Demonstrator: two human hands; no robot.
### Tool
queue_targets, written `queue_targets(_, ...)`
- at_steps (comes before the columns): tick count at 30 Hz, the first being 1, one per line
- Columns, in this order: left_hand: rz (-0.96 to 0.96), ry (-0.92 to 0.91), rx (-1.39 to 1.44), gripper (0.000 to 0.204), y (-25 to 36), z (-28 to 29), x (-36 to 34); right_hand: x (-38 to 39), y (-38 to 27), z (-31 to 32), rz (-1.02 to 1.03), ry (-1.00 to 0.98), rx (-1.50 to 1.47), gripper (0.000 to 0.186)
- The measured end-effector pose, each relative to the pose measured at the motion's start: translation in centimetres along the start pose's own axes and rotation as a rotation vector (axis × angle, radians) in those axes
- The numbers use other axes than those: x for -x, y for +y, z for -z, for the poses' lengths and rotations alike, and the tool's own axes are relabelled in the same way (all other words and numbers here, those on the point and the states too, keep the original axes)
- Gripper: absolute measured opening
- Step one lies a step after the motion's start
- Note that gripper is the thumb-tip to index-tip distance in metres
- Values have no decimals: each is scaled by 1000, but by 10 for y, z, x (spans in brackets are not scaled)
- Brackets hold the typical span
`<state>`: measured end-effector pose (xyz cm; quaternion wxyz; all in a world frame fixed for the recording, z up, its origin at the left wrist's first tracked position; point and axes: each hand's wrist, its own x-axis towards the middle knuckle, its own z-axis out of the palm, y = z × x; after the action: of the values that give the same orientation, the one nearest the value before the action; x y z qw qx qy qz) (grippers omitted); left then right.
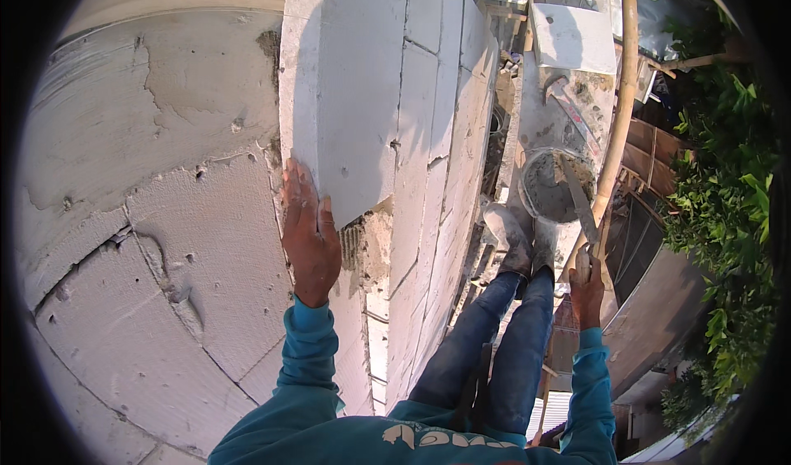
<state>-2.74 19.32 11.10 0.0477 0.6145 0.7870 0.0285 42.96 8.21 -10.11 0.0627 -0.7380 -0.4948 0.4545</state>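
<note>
White aerated concrete block, upper centre of the frame, sits on top of the block wall; left hand lies flat against its near end, fingers spread, just above a patch of grey mortar. Right hand, lower right, is closed around the handle of a trowel whose blade points into a mortar bucket right of centre. Person's grey boots stand just beside the bucket, green foliage at the right edge.
</note>
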Motion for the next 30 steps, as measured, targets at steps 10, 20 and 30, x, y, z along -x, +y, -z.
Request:
queue_targets(10,-30,-3,0,53,7,4,-5,-238,-282,-88,522,256,-350,46)
queue_targets(20,-101,7,-57,52,-9,-3,3,-303,-418,-110,253,-183,-837,35)
queue_targets(30,-118,54,-60,50,-11,-7,2,-253,-371,-112,334,-271,-745,30)
